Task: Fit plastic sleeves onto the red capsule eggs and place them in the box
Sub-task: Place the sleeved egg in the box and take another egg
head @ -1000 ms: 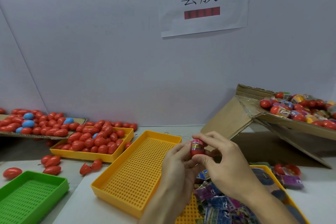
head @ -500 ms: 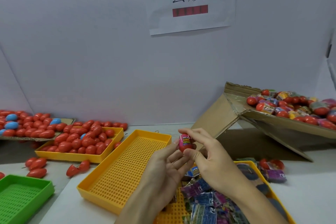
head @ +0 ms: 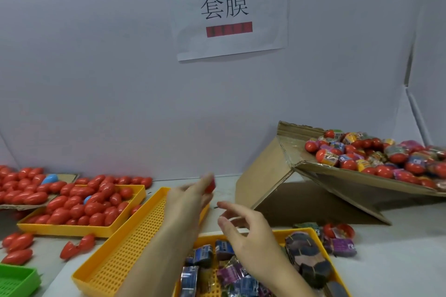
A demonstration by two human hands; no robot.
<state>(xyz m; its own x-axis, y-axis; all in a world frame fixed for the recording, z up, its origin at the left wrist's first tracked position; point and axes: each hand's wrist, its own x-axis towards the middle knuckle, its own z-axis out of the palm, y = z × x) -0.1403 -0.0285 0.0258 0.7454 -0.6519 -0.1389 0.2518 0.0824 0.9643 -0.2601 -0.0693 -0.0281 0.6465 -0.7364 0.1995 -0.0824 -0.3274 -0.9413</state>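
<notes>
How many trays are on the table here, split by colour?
Yellow trays: 3 (one holding red eggs, one bare, one holding sleeves)
Green trays: 1
Total: 4

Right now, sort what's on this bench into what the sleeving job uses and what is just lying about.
In use:
- left hand holding a red capsule egg
- right hand, empty
- bare red eggs in the yellow tray
- plastic sleeves
- cardboard box of sleeved eggs

Lying about:
- empty yellow mesh tray
- green tray
- blue egg
- wall sign
</notes>
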